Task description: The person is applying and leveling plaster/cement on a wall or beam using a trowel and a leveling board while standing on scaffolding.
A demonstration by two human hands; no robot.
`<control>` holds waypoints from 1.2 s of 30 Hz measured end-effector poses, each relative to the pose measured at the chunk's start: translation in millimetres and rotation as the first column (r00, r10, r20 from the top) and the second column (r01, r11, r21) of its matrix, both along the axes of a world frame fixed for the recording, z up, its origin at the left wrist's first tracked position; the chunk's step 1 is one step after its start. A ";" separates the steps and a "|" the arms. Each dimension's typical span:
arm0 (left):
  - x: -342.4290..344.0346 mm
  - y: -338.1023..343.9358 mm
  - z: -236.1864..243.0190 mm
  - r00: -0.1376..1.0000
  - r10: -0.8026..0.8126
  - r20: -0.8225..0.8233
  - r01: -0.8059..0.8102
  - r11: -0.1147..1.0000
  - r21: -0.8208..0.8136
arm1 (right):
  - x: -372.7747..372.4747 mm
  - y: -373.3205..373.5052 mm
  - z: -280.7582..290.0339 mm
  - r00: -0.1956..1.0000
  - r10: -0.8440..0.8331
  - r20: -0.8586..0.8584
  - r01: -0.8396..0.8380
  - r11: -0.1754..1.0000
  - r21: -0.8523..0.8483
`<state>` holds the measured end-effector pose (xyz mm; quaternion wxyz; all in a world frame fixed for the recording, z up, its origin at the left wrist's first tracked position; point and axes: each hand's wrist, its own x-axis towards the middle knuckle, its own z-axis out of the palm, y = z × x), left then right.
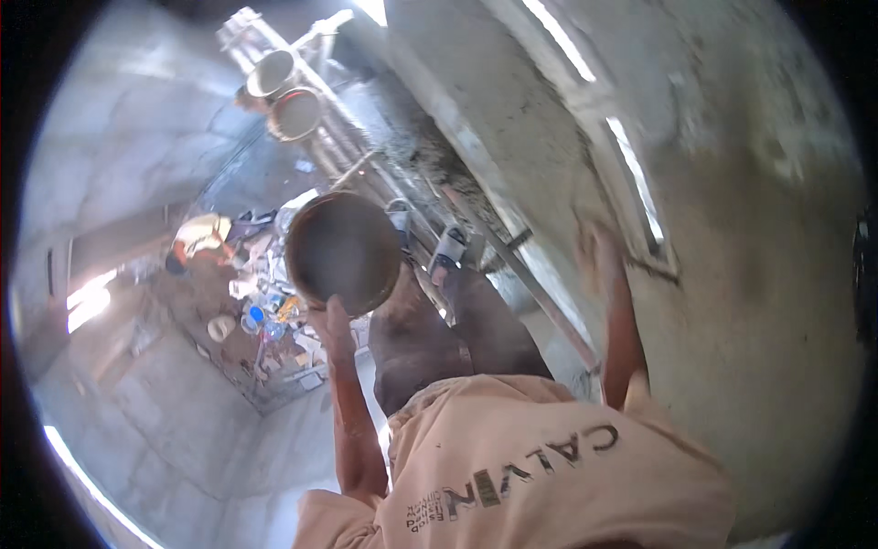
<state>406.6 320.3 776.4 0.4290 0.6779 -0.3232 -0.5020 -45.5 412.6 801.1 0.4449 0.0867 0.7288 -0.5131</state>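
My left hand point(332, 324) grips the near rim of a round brown basin point(344, 249), thumb over the edge. Its inside looks dark grey, and I cannot make out what it contains. To the right, my right hand point(593, 254) is raised close to the plastered wall point(741, 302), beside a narrow slot opening. Motion smears its fingers, so whether they hold anything does not show. Beneath me, my shoes point(448, 249) rest on the scaffold poles and boards point(357, 156).
Two round buckets point(295, 114) stand farther along the scaffold. A slanting wooden bar point(540, 293) runs between my legs and the right wall. Far below on the left, a person point(203, 236) bends over a floor strewn with rubble, containers and a blue round object point(256, 314).
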 end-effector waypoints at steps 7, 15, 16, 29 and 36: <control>-22.6 -7.5 -9.1 0.961 -0.273 -0.051 0.277 0.954 0.118 | 52.4 40.5 57.4 0.625 0.779 -0.048 -0.723 0.601 0.342; -84.7 -20.9 100.3 0.904 -0.418 -0.090 0.427 0.895 0.131 | 131.3 -59.3 35.7 0.089 0.860 -0.502 -0.915 0.270 0.300; -89.3 -22.4 107.0 0.892 -0.448 -0.070 0.452 0.872 0.187 | 128.0 -54.5 29.3 0.129 0.812 -0.569 -0.913 0.321 0.251; -58.7 -47.2 -83.8 0.943 -0.153 -0.296 0.238 0.931 0.277 | 10.1 139.9 -118.1 0.246 0.921 -0.301 -0.669 0.386 0.635; -16.5 -115.9 -279.4 0.962 0.271 -0.025 -0.212 0.804 0.556 | 105.2 60.6 -102.0 0.719 0.684 0.120 -0.622 0.557 0.551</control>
